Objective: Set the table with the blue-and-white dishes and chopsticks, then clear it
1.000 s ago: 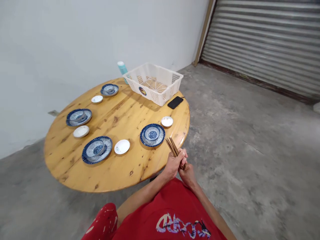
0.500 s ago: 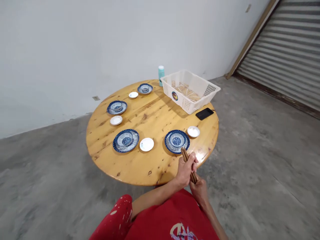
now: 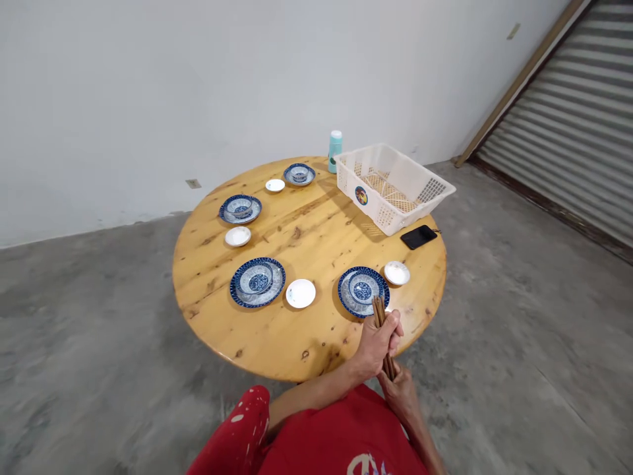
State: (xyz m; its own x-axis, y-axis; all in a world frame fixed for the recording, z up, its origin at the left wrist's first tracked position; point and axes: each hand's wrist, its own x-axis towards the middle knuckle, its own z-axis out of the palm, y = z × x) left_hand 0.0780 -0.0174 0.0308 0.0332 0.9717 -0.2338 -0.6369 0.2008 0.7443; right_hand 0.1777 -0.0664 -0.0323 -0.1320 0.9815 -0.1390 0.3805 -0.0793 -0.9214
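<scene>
A bundle of brown chopsticks (image 3: 378, 311) stands nearly upright in both my hands, close to my chest. My left hand (image 3: 378, 342) is wrapped round the upper part of the bundle. My right hand (image 3: 401, 396) grips its lower end just beneath. The hands hover at the near right edge of a round wooden table (image 3: 316, 343). Closest to them is a blue patterned plate with a bowl on it (image 3: 362, 291), and a small white saucer (image 3: 397, 272) to its right.
Three more blue plate-and-bowl sets (image 3: 258, 281) (image 3: 240, 208) (image 3: 299, 174) sit around the table, each with a white saucer (image 3: 301, 293) beside it. A white plastic basket (image 3: 393, 187), a black phone (image 3: 418, 237) and a teal bottle (image 3: 335, 150) stand at the far right. Concrete floor, roller shutter at right.
The view has swung left and pulled back, so the table sits more to the centre. My hands stay clasped on the chopsticks, now a little lower and farther right in view.
</scene>
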